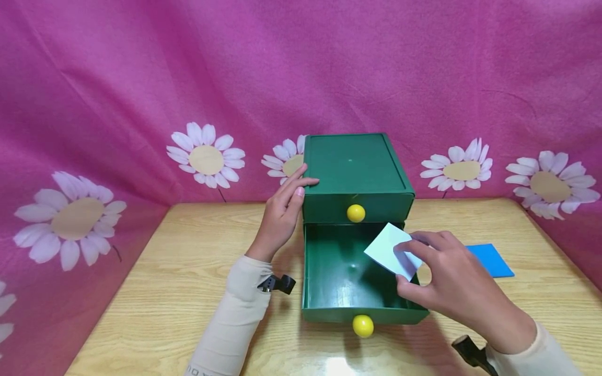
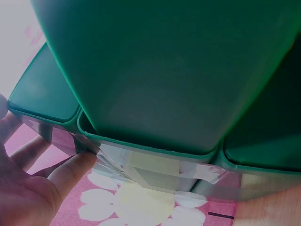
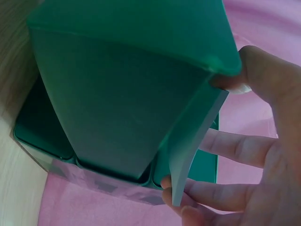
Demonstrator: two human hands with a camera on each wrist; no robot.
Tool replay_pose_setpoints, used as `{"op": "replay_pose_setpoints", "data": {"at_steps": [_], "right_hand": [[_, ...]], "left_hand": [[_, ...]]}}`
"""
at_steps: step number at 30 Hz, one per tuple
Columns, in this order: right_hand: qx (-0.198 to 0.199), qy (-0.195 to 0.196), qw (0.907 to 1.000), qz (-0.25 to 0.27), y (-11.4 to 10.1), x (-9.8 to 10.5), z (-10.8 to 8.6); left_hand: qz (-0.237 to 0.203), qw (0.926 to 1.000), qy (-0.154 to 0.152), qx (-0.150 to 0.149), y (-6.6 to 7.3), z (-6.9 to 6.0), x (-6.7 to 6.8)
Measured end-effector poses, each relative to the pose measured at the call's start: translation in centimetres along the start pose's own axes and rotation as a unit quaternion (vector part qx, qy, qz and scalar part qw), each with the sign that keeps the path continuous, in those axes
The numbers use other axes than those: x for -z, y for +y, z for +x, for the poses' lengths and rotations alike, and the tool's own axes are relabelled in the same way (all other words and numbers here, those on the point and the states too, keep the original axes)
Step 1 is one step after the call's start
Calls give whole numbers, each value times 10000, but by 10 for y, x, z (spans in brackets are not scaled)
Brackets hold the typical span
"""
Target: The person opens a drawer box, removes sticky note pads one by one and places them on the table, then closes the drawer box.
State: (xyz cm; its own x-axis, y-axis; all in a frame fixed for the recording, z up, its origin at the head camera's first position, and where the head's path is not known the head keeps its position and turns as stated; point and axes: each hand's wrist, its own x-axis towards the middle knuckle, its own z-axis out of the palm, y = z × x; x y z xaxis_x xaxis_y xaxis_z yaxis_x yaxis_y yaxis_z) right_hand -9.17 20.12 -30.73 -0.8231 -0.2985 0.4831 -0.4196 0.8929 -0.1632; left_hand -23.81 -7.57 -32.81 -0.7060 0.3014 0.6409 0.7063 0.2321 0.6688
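Observation:
A green two-drawer box (image 1: pixel 350 167) stands on the table, its lower drawer (image 1: pixel 329 315) pulled out and its upper one closed. My left hand (image 1: pixel 281 216) rests against the box's left side, fingers extended over the top edge. Above the right part of the open drawer, my right hand (image 1: pixel 449 274) pinches a pale blue, square pad of paper (image 1: pixel 386 246) between thumb and fingers. The pad is tilted, and the right wrist view shows its thin edge (image 3: pixel 188 150) beside the drawer. In the left wrist view, the fingertips (image 2: pixel 80 162) lie along the box's side.
A bright blue square pad (image 1: pixel 491 260) lies on the wooden table (image 1: pixel 188 271), right of the box. Yellow round knobs (image 1: pixel 363 326) stick out from both drawer fronts. Pink cloth (image 1: pixel 329 62) with daisies hangs behind and at the sides.

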Motion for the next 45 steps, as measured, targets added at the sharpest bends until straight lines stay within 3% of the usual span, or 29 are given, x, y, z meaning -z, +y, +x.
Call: {"op": "replay_pose_setpoints", "data": {"at_steps": [7,15,31,34,39,41,45], "right_hand": [[75,139,9999,-18,8,2,-2],[-152,-68,9998,-102,16,7,-6],[-204,-7,9998,-51,35,12,-7],[-240,-17,9997,-81,38,12,-7],[-271,-32,9996,-48,42,11,-7],[-345,-84,9994,-1,44,11,-8],[-489,-213,9985,79,46,12,-8]], "left_hand": [[-12,10000,9,-21,1,0,0],[-27,10000,24,36,0,0,-1],[-56,10000,11,19,1,0,0],[-75,10000,30,50,5,0,0],[-160,9997,2,159,31,-1,5],[-147,9998,-12,141,29,-1,4],[-81,9999,3,89,13,-1,1]]}}
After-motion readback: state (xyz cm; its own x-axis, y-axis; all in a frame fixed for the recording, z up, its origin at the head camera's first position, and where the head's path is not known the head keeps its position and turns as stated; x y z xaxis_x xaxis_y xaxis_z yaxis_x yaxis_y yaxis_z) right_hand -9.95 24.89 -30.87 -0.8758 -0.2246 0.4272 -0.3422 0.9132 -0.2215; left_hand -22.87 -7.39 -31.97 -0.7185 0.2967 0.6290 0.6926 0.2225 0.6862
